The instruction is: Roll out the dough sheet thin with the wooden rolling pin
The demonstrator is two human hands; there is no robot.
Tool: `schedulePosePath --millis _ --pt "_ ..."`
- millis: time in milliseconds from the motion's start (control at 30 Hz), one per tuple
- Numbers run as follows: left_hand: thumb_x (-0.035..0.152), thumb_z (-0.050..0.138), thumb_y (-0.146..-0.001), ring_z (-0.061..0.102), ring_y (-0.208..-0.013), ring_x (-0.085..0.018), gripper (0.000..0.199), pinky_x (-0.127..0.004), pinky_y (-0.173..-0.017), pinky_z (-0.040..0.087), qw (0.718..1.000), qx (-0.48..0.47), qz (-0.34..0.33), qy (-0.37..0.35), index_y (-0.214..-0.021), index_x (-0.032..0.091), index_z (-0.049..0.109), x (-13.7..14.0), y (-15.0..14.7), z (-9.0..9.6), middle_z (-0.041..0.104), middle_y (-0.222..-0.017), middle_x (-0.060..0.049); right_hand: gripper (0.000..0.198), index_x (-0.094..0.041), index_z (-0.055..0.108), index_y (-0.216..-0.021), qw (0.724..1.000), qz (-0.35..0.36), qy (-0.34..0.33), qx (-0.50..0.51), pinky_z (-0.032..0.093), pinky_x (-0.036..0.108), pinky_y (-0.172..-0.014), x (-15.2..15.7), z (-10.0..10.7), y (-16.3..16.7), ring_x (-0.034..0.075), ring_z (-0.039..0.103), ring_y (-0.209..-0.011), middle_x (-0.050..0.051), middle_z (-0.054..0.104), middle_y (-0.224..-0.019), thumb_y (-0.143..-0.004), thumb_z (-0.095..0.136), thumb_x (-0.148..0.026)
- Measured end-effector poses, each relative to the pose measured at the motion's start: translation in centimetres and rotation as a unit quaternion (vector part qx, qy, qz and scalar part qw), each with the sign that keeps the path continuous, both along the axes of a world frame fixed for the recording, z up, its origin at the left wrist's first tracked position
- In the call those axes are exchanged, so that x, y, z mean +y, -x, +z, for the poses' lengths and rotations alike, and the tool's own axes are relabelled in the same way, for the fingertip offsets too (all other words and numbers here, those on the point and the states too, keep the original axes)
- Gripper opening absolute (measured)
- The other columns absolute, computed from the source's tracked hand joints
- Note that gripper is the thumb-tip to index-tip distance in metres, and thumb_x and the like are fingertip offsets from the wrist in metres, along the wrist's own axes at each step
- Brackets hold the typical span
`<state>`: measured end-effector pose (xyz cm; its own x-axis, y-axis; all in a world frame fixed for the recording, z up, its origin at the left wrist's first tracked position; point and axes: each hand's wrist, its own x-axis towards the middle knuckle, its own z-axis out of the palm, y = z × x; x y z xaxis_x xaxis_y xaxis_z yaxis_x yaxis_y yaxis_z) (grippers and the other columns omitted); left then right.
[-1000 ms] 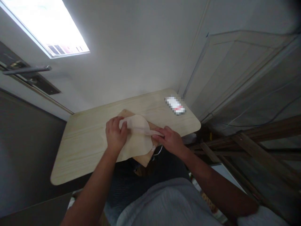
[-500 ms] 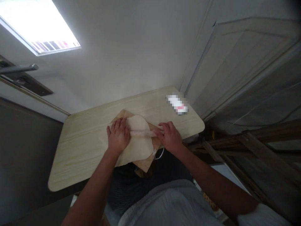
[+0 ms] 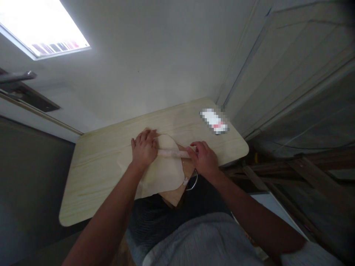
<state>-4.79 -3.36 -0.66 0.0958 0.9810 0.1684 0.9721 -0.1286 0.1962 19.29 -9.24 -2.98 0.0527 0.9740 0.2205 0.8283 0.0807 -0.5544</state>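
A pale, thin sheet of rolled dough [image 3: 166, 173] lies over a wooden board [image 3: 173, 195] set at an angle on the table. Across the dough runs a light rolling pin [image 3: 173, 153]. My left hand [image 3: 144, 149] lies flat over the pin's left end, fingers stretched forward and spread, hiding that end. At the other end, my right hand [image 3: 205, 157] has its thumb and curled fingers on the pin, just off the dough's right edge. Past the board's lower right side, the dough's edge shows a small white patch.
The light wood table [image 3: 91, 177] stands against a white door with a metal handle [image 3: 19, 77]. A blurred-out phone-like object [image 3: 213, 121] lies at its back right. A curved metal wire [image 3: 194, 181] sticks out by the board. Wooden beams [image 3: 277, 166] are at the right.
Both hands and the pin have shifted slightly right in the view, which has itself moved a little. My left hand sits a bit farther forward, near the board's far corner.
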Motion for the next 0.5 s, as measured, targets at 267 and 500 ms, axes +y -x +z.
schedulePosePath --millis 267,500 --pt "0.037 0.037 -0.099 0.04 -0.141 -0.035 0.048 -0.072 -0.113 0.023 1.0 -0.021 0.006 0.003 -0.144 0.029 0.051 2.6 -0.7 0.3 0.05 -0.152 -0.012 0.043 -0.019 0.067 -0.106 0.999 0.026 -0.003 0.025 0.045 0.031 -0.078 -0.5 0.1 -0.7 0.021 0.063 -0.088 0.009 0.068 -0.099 -0.1 0.047 -0.057" --pt "0.039 0.033 -0.101 0.042 -0.139 -0.035 0.047 -0.07 -0.115 0.022 1.0 -0.014 0.005 -0.017 -0.142 0.028 0.052 0.8 -0.6 0.3 0.05 -0.151 -0.011 0.041 -0.02 0.07 -0.111 0.999 0.036 -0.031 0.009 0.049 0.034 -0.086 -2.7 0.2 -0.9 0.024 0.061 -0.094 0.01 0.062 -0.1 -0.095 0.057 -0.056"
